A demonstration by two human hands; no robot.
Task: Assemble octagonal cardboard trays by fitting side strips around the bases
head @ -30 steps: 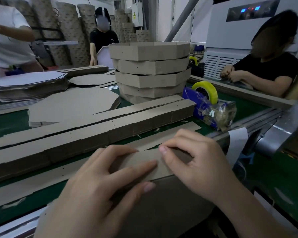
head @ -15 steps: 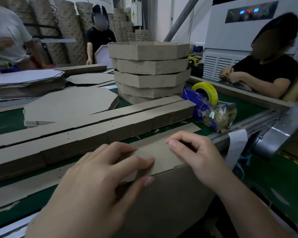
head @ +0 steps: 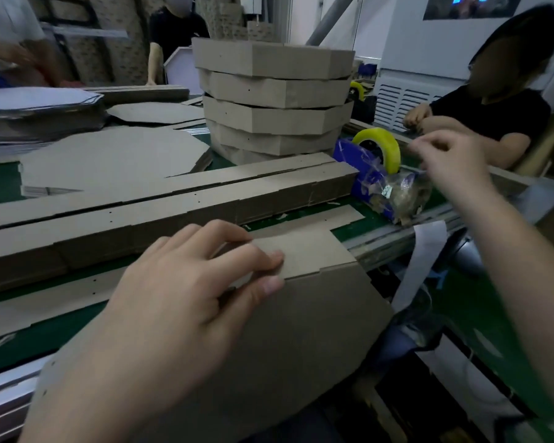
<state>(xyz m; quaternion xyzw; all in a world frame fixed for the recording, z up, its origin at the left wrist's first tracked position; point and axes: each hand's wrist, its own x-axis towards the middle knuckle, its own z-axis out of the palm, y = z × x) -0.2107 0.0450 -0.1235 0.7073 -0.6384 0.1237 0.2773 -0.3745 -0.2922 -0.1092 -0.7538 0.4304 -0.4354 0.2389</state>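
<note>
A cardboard tray base (head: 301, 330) leans against the table's near edge in front of me. A side strip (head: 307, 251) is folded over its top edge. My left hand (head: 186, 282) holds that strip against the base, fingers on top and thumb on the near face. My right hand (head: 448, 161) is off the cardboard, blurred, with curled fingers just right of the yellow tape roll (head: 387, 145) on its blue dispenser (head: 362, 167). Whether it holds tape is unclear.
A long stack of side strips (head: 173, 212) lies across the green table. Behind it are flat octagonal bases (head: 109, 158) and a tower of finished trays (head: 275, 100). A seated person (head: 499, 113) is at the right, and others stand at the back.
My right hand left the strip and swung up and right to the tape dispenser. My left hand stays on the folded strip.
</note>
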